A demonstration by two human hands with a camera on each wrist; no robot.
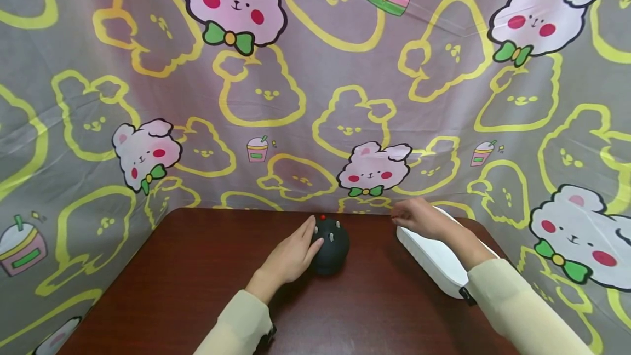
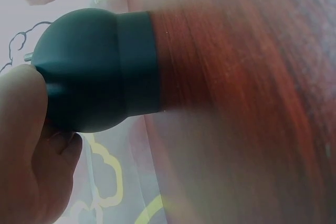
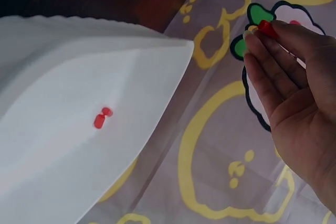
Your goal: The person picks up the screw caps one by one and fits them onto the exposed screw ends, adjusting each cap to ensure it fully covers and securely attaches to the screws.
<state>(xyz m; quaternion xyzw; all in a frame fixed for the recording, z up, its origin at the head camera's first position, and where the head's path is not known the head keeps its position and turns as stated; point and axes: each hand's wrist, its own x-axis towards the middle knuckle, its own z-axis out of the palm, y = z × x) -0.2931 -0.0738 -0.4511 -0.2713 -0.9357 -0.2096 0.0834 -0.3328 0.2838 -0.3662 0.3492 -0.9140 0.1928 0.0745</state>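
Observation:
A black ball-shaped stand (image 1: 330,258) rests upright on the table, on a short cylindrical base. Small pale pegs (image 1: 331,237) stick out of its top, along with a red tip (image 1: 323,217). My left hand (image 1: 290,252) holds the ball from its left side, thumb on the near side and fingers toward the back. Over the far end of a white oblong basin (image 1: 419,242), my right hand (image 1: 419,218) pinches a small red piece (image 3: 267,29) between thumb and fingertips. Inside the basin lie small red pieces (image 3: 100,121), close together.
The dark reddish-brown table (image 1: 197,278) carries the stand near its middle and the basin at its right side. Behind it hangs a grey cloth (image 1: 296,141) printed with cartoon animals, reaching down to the table's back edge.

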